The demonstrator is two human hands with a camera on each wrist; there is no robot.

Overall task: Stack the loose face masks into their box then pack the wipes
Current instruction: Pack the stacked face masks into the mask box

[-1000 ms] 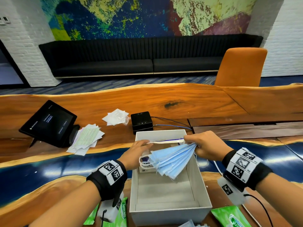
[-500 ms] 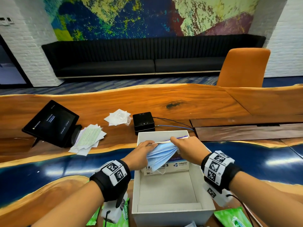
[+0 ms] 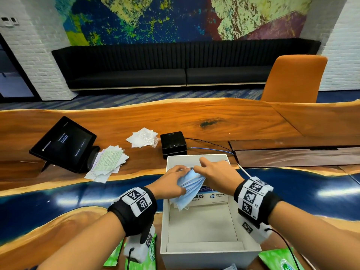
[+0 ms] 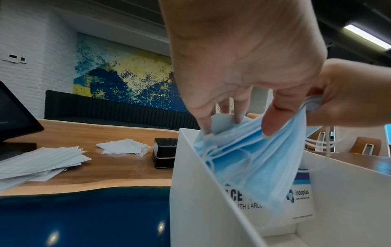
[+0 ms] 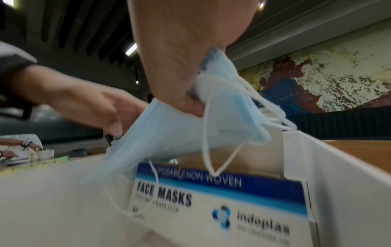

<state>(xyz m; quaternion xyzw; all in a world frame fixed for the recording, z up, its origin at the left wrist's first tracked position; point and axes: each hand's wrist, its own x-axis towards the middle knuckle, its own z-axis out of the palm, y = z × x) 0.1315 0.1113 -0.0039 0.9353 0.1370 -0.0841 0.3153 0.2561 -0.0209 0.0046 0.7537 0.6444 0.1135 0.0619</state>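
Both hands over the far end of the open white carton (image 3: 202, 252), which sits on the wood-and-blue-resin surface (image 3: 194, 121).

Left hand (image 3: 169, 184) and right hand (image 3: 216, 175) together hold one bundle of blue face masks (image 3: 190, 189). The right hand's fingers (image 5: 186, 100) are curled tight round the upper end of the bundle, thumb pressing it in; white ear loops dangle below that grip. The left hand's fingers (image 4: 273, 120) are bent onto the bundle's other end, fingertips pinching the pleated layers. The bundle slants, its lower end dipping inside the carton just in front of the face mask box (image 3: 212, 195).

The face mask box stands inside the carton against its far wall, printed front facing the person, labelled "FACE MASKS". The near part of the carton floor shows bare.

Green wipe packs lie just outside the carton's near corners: one at the left (image 3: 145, 256), partly under the left wrist, and one at the right (image 3: 280, 260).

Beyond the carton: a small black device (image 3: 173, 143) with cables. Left of the carton: a pile of loose masks (image 3: 107, 162), a tablet on a stand (image 3: 62, 143), and clear-wrapped white packets (image 3: 143, 137).
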